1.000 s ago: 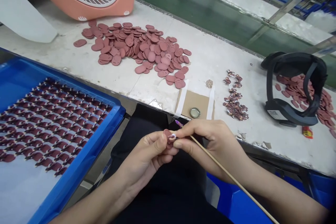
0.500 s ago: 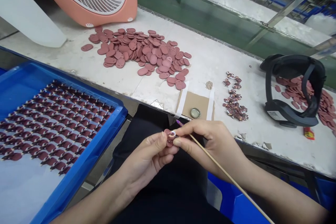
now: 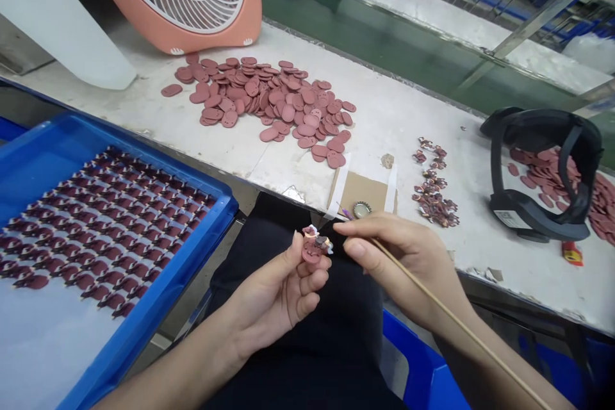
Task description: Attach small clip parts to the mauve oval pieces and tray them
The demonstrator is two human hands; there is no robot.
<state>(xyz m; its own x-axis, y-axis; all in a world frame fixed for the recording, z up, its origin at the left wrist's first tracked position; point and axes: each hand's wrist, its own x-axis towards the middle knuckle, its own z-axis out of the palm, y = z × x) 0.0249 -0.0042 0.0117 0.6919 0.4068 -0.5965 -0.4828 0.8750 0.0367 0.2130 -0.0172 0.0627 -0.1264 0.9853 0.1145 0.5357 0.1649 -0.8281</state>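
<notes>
Between the thumb and fingers of my left hand (image 3: 281, 298) is a small painted figurine (image 3: 315, 246) on an oval reddish base, held upright over my lap. My right hand (image 3: 408, 259), just to its right, grips a thin wooden stick (image 3: 449, 312) that runs down to the lower right. The stick's purple tip shows past the fingers, near a metal bottle cap (image 3: 362, 209). That cap lies inner side up on a piece of cardboard (image 3: 365, 187) taped to the table edge. My right fingertips are apart from the figurine.
A blue tray (image 3: 223, 195) with rows of figurines is at left. Loose reddish ovals (image 3: 273, 96) lie heaped before an orange fan (image 3: 192, 0). Small figurine parts (image 3: 435, 195) and a black headset (image 3: 533, 218) are on the table (image 3: 398, 112) at right.
My right hand has drawn away from the figurine to the right, with the stick still in it. The figurine is now turned more upright and shows more clearly.
</notes>
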